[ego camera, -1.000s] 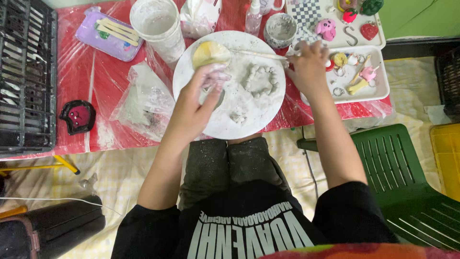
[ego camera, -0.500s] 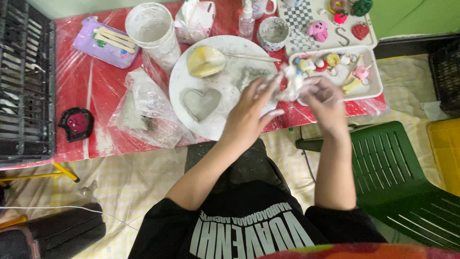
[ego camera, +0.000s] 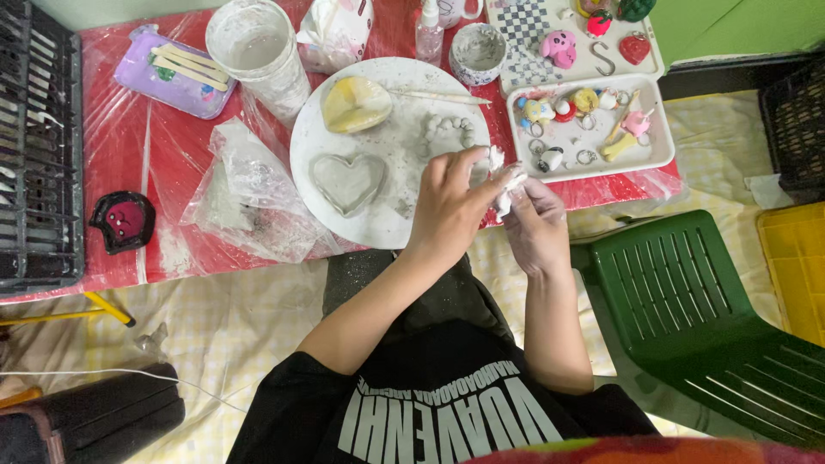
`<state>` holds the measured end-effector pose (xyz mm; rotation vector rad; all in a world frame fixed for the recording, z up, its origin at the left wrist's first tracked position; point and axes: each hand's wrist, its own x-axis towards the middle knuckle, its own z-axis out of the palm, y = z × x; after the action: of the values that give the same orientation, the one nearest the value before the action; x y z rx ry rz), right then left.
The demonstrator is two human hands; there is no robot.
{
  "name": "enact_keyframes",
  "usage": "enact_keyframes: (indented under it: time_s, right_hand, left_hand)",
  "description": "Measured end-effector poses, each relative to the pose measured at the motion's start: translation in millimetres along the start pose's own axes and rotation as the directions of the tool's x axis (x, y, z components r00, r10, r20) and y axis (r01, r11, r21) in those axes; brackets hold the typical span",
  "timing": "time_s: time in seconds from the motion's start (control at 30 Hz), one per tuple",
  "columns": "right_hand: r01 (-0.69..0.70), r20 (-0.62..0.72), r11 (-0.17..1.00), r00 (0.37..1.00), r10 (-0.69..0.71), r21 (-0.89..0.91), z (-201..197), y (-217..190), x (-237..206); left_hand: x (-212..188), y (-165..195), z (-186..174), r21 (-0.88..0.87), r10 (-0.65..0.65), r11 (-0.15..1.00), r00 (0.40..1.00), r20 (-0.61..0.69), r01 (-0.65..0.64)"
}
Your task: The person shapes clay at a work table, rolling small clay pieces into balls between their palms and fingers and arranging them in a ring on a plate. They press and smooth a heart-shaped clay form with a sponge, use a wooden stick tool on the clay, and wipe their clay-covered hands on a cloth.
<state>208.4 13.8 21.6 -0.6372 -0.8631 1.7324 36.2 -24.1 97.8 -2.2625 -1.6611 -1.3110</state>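
My left hand (ego camera: 451, 199) and my right hand (ego camera: 534, 222) meet at the table's front edge, both closed on a small lump of white clay (ego camera: 507, 182). They hover over the right rim of a round white plate (ego camera: 391, 223) smeared with clay. A grey heart-shaped clay piece (ego camera: 348, 180) lies on the plate, left of my left hand. At the plate's far side sit a pale yellow heart-shaped lump (ego camera: 354, 103), a bumpy clay ring (ego camera: 449, 129) and a thin wooden stick (ego camera: 440, 96).
A white tray (ego camera: 653, 159) of small colourful charms lies right of the plate. Behind stand a clay-smeared cup (ego camera: 258, 43), small pot (ego camera: 478, 47) and spray bottle (ego camera: 429, 30). A crumpled plastic bag (ego camera: 249, 185) lies left. Green chair (ego camera: 696, 301) at right; black crate (ego camera: 34, 146) far left.
My left hand left the middle of the plate, uncovering the heart piece, and moved right and nearer. My right hand drew back from the tray. Both now pinch the clay lump together.
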Motion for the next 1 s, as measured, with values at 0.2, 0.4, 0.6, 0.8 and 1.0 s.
enact_keyframes:
  time_s: [0.2, 0.4, 0.6, 0.8, 1.0]
  right_hand:
    - [0.027, -0.023, 0.999, 0.999, -0.028, -0.041, 7, 3, 4]
    - [0.156, -0.057, 0.921, 0.98, -0.189, -0.358, 34, 3, -10]
    - [0.167, -0.126, 0.978, 0.975, -0.182, -0.122, 8, 7, -11]
    - [0.305, -0.144, 0.72, 0.86, -0.489, -0.623, -34, -3, 15]
    - [0.317, 0.204, 0.11, 0.803, -0.56, -0.942, -35, -31, 67]
  left_hand:
    - [-2, -10, -15, -0.033, 0.054, 0.998, 0.996, 0.074, -0.052]
    - [-1, -18, -11, -0.03, -0.001, 1.0, 0.999, 0.037, 0.002]
    - [-13, -10, -4, 0.037, 0.128, 0.99, 0.98, 0.155, -0.136]
    - [9, -31, -24, 0.067, 0.051, 0.996, 0.985, 0.163, -0.062]
    - [91, -154, -33, 0.329, -0.273, 0.923, 0.943, 0.192, 0.2]
